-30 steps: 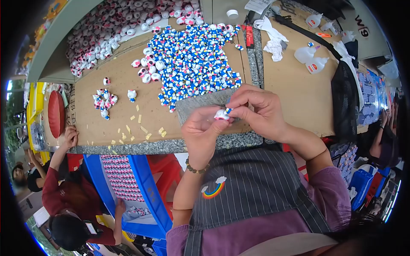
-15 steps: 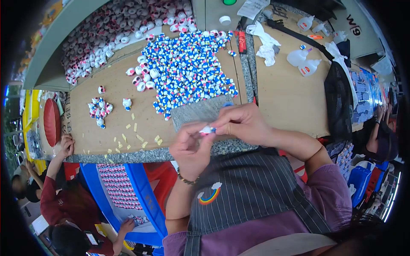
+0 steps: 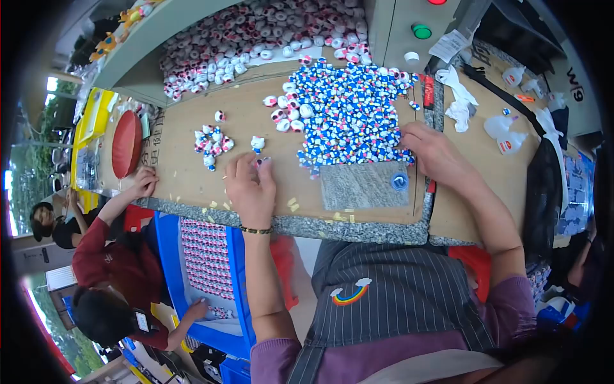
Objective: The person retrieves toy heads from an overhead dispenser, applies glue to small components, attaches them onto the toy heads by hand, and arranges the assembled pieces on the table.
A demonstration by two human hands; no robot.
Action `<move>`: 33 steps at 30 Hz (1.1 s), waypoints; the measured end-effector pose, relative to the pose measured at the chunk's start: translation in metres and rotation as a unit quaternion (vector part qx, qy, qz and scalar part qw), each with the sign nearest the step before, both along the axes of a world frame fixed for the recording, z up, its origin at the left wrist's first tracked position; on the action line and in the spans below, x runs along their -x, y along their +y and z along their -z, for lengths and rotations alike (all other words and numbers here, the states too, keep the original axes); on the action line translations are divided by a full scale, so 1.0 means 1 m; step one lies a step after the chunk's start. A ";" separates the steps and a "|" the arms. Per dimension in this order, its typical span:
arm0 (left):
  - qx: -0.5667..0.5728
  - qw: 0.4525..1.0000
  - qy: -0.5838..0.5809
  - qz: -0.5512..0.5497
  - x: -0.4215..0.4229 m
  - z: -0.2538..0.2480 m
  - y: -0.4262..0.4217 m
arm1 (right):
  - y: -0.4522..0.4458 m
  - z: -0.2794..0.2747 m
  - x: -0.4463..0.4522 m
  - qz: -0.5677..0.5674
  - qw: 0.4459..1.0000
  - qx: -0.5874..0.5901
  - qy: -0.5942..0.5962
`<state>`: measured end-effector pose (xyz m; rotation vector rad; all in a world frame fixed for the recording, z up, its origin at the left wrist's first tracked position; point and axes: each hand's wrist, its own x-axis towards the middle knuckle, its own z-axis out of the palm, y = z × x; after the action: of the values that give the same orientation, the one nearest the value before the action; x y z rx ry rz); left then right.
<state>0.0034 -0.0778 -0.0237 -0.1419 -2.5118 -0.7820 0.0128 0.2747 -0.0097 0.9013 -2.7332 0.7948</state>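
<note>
My left hand (image 3: 251, 192) is closed near the front of the cardboard-covered table, its fingertips round a small figurine (image 3: 261, 163) that is mostly hidden. Just beyond it stands a white cat-like figurine (image 3: 257, 143) with a blue body. To the left lies a cluster of similar figurines (image 3: 212, 142). My right hand (image 3: 438, 153) reaches to the right edge of a wide pile of small blue-and-white pieces (image 3: 352, 105). Its fingers are pinched there, and whatever they hold is hidden. Several white-and-pink head pieces (image 3: 288, 114) lie along the pile's left side.
A shelf bin holds many white heads (image 3: 268, 32). A grey slab (image 3: 355, 185) carries a round blue item (image 3: 399, 182). Yellow scraps (image 3: 293, 205) dot the table. Glue bottles (image 3: 505, 134) stand right. A co-worker (image 3: 121, 275) sits left beside a blue crate (image 3: 240, 281).
My hands, which were together on a small piece, have parted. The left moved left beside the standing figurine; the right went to the pile's right edge. The view has shifted.
</note>
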 end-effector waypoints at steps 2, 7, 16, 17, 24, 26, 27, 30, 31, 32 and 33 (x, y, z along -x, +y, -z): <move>0.049 0.996 0.064 0.040 0.018 -0.007 0.006 | 0.001 0.000 0.002 0.002 1.000 -0.025 0.000; 0.112 0.990 0.026 0.087 0.075 0.006 0.023 | -0.001 -0.001 -0.002 0.051 0.998 0.018 -0.040; 0.018 0.982 -0.085 0.165 0.100 0.014 0.015 | 0.003 0.007 -0.026 0.158 0.759 0.524 -0.354; 0.021 0.985 -0.072 0.158 0.097 0.012 0.018 | 0.001 0.003 -0.028 0.186 0.739 0.530 -0.371; -0.133 0.985 -0.031 0.103 0.065 -0.012 0.022 | -0.001 -0.008 -0.038 0.124 0.755 0.520 -0.379; -0.317 0.929 -0.127 0.144 0.037 -0.026 0.030 | -0.003 -0.015 -0.041 0.136 0.760 0.493 -0.401; -0.405 0.883 -0.173 0.162 0.020 -0.030 0.037 | -0.004 -0.017 -0.042 0.143 0.761 0.479 -0.413; -0.641 0.657 -0.245 0.312 -0.018 -0.024 0.056 | -0.006 -0.021 -0.041 0.147 0.748 0.472 -0.442; -0.667 0.630 -0.262 0.301 -0.029 -0.020 0.062 | -0.007 -0.020 -0.042 0.133 0.767 0.465 -0.421; -0.692 0.601 -0.277 0.289 -0.041 -0.015 0.070 | -0.009 -0.019 -0.043 0.118 0.786 0.456 -0.401; -0.715 0.571 -0.293 0.277 -0.051 -0.010 0.076 | -0.011 -0.018 -0.045 0.104 0.803 0.448 -0.380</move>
<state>0.0547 -0.0016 -0.0134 -0.0759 -1.3447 -3.2117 0.0574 0.2640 0.0087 0.0366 -2.3021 2.4839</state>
